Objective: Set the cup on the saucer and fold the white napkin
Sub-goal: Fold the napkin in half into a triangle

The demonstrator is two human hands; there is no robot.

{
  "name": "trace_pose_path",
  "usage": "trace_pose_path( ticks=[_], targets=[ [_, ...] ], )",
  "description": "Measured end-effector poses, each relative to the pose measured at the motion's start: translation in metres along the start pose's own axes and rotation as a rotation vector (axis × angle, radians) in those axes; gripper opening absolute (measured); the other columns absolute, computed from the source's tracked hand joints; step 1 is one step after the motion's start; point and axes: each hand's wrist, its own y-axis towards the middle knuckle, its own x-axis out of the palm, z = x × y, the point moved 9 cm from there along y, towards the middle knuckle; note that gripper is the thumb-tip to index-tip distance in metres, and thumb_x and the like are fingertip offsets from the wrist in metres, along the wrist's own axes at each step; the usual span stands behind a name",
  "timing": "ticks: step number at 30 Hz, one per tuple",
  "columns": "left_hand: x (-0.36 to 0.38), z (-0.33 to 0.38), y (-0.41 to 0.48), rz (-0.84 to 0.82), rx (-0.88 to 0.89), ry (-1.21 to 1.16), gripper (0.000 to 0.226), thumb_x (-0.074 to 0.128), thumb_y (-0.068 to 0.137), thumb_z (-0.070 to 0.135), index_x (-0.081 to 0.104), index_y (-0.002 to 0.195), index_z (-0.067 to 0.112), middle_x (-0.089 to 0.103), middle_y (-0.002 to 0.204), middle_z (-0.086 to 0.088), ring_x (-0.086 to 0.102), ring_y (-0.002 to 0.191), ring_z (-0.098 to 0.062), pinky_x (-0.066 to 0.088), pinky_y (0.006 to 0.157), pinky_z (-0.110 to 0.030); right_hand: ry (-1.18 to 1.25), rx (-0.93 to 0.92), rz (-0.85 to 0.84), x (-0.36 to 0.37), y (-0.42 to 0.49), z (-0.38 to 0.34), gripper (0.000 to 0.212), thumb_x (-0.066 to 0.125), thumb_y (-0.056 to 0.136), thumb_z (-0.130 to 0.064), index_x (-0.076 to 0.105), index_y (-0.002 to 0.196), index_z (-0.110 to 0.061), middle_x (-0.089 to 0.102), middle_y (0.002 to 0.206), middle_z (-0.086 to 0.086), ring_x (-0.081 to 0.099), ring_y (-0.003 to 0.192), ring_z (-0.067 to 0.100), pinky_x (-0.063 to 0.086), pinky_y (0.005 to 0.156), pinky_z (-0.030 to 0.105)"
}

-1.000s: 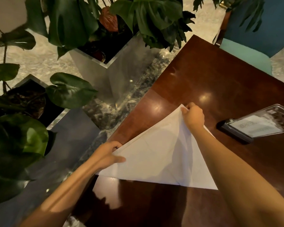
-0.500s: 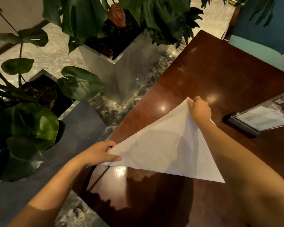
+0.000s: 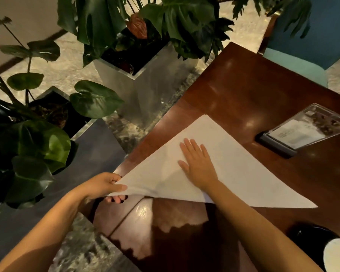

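Note:
The white napkin [image 3: 241, 165] lies as a triangle on the dark wooden table [image 3: 243, 91]. My left hand [image 3: 104, 185] pinches the napkin's left corner at the table's left edge, lifting it slightly. My right hand [image 3: 198, 163] lies flat on the napkin's middle, fingers spread, pressing it down. At the bottom right corner a dark round object [image 3: 310, 236] and a white rounded thing [image 3: 338, 254] are partly in view; I cannot tell whether they are the cup and saucer.
A clear stand with a printed card [image 3: 302, 130] sits on the table's right side. Silver planters with large green leaves [image 3: 145, 75] stand on the floor to the left. A teal chair [image 3: 302, 55] is at the table's far end.
My right hand let go of the napkin's top corner and now rests flat on the middle. The napkin lies flatter on the table. My left hand still holds the left corner.

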Motion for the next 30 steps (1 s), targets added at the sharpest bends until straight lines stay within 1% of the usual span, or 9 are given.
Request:
trace_pose_path(
  ticks=[2, 5, 9, 12, 18, 21, 25, 28, 30],
  targets=[
    [0.001, -0.007, -0.003, 0.018, -0.032, -0.078, 0.012, 0.057, 0.090, 0.013, 0.061, 0.082, 0.005, 0.071, 0.071, -0.009, 0.065, 0.056, -0.016, 0.043, 0.043, -0.020, -0.028, 0.012, -0.050, 0.003, 0.006, 0.004, 0.072, -0.006, 0.087, -0.060, 0.000, 0.149, -0.025, -0.003, 0.159, -0.003, -0.007, 0.145, 0.017, -0.013, 0.114, 0.036],
    [-0.006, -0.015, -0.010, 0.066, -0.072, -0.124, 0.013, 0.057, 0.091, 0.012, 0.062, 0.082, 0.004, 0.071, 0.074, -0.013, 0.063, 0.052, -0.015, 0.043, 0.041, -0.020, 0.056, 0.033, -0.047, -0.002, 0.000, -0.005, 0.073, -0.005, 0.085, -0.061, -0.004, 0.149, -0.025, -0.006, 0.158, -0.004, -0.010, 0.145, 0.015, -0.014, 0.115, 0.037],
    [-0.022, -0.017, -0.023, 0.205, -0.027, -0.086, 0.009, 0.062, 0.086, 0.005, 0.062, 0.092, -0.001, 0.066, 0.066, -0.010, 0.058, 0.049, -0.012, 0.043, 0.042, -0.019, 0.098, -0.117, 0.069, -0.004, -0.048, -0.039, 0.066, 0.002, 0.093, -0.055, 0.011, 0.149, -0.019, 0.010, 0.156, 0.000, 0.006, 0.144, 0.020, 0.000, 0.118, 0.046],
    [-0.015, -0.011, -0.028, 0.260, 0.036, -0.052, 0.017, 0.066, 0.082, 0.001, 0.060, 0.097, 0.006, 0.063, 0.069, -0.009, 0.059, 0.049, -0.010, 0.047, 0.045, -0.019, 0.042, -0.232, 0.031, 0.022, -0.081, -0.054, 0.062, 0.010, 0.097, -0.053, 0.022, 0.147, -0.018, 0.025, 0.154, 0.003, 0.020, 0.142, 0.024, 0.011, 0.112, 0.047],
    [-0.005, -0.017, -0.036, 0.292, 0.031, -0.137, 0.024, 0.063, 0.083, -0.004, 0.057, 0.106, 0.001, 0.063, 0.064, -0.013, 0.060, 0.046, -0.011, 0.049, 0.044, -0.018, 0.018, -0.292, 0.033, 0.024, -0.084, -0.046, 0.057, 0.021, 0.099, -0.049, 0.032, 0.144, -0.016, 0.031, 0.152, 0.003, 0.025, 0.141, 0.022, 0.017, 0.113, 0.046],
    [-0.005, -0.021, -0.039, 0.275, 0.024, -0.136, 0.023, 0.061, 0.084, -0.004, 0.058, 0.107, -0.002, 0.065, 0.062, -0.014, 0.062, 0.047, -0.011, 0.051, 0.047, -0.018, -0.008, -0.343, 0.004, 0.027, -0.092, -0.042, 0.055, 0.023, 0.099, -0.046, 0.028, 0.146, -0.018, 0.027, 0.154, 0.002, 0.020, 0.143, 0.021, 0.013, 0.114, 0.044],
    [-0.002, -0.022, -0.037, 0.249, 0.007, -0.003, 0.020, 0.059, 0.087, 0.000, 0.060, 0.107, -0.002, 0.069, 0.065, -0.011, 0.065, 0.056, -0.014, 0.052, 0.052, -0.022, 0.025, -0.354, -0.006, 0.027, -0.093, -0.043, 0.053, 0.027, 0.098, -0.037, 0.024, 0.147, -0.018, 0.020, 0.156, 0.002, 0.013, 0.144, 0.021, 0.001, 0.114, 0.041],
    [0.001, -0.018, -0.036, 0.254, 0.000, 0.082, 0.020, 0.071, 0.081, 0.023, 0.068, 0.097, 0.011, 0.069, 0.078, -0.008, 0.064, 0.069, -0.019, 0.052, 0.058, -0.026, 0.079, -0.343, -0.017, 0.024, -0.093, -0.044, 0.056, 0.024, 0.095, -0.036, 0.022, 0.148, -0.020, 0.014, 0.157, -0.001, 0.005, 0.145, 0.016, -0.009, 0.116, 0.037],
    [0.002, -0.015, -0.036, 0.331, 0.013, 0.151, 0.024, 0.076, 0.075, 0.034, 0.069, 0.087, 0.014, 0.066, 0.077, -0.009, 0.061, 0.071, -0.020, 0.049, 0.060, -0.028, 0.163, -0.321, -0.034, 0.021, -0.092, -0.045, 0.060, 0.023, 0.091, -0.040, 0.024, 0.147, -0.022, 0.014, 0.157, -0.004, 0.005, 0.145, 0.013, -0.008, 0.116, 0.035]
  ],
)
